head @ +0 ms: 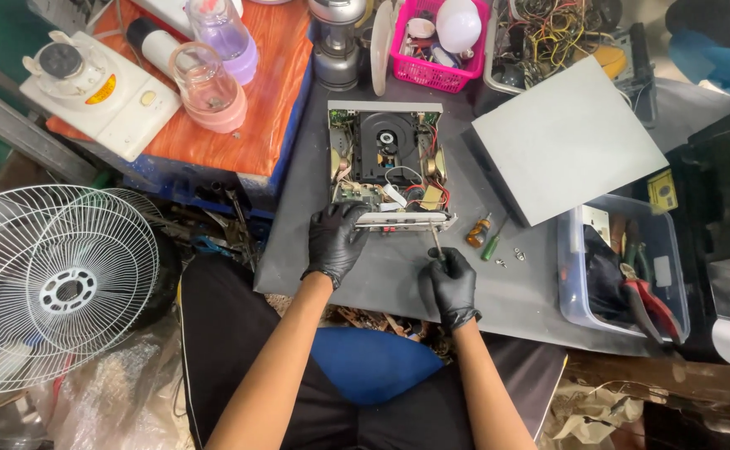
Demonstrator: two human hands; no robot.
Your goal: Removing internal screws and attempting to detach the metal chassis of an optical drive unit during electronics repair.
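Opened disc player (387, 162) — lid off, black disc tray and wiring exposed — sits on the dark work surface (398, 275), its long front edge running left to right, nearest the person. All places below are taken from this player.

Right hand (453, 283), black-gloved, just below the player's front-right corner, fingers closed around a thin screwdriver (436, 242). The shaft stands nearly upright, tip up against the front panel edge — the tool's axis crosses the player's long edge roughly at right angles. Whether the tip sits in a screw head is too small to tell.

Left hand (336, 240), also gloved, clamped over the player's front-left corner, fingers curled onto the chassis. It is the nearer hand, in contact with the player; the right reaches it only through the tool.

Right of the player: two small screwdrivers, one orange-handled (476, 231), one green-handled (492, 244), and loose screws (511, 257). Farther right, the grey cover panel (566, 137), tilted, then a clear tub (623, 267) holding red-handled pliers. Behind the player: pink basket (440, 50). Far left: white fan grille (52, 283).
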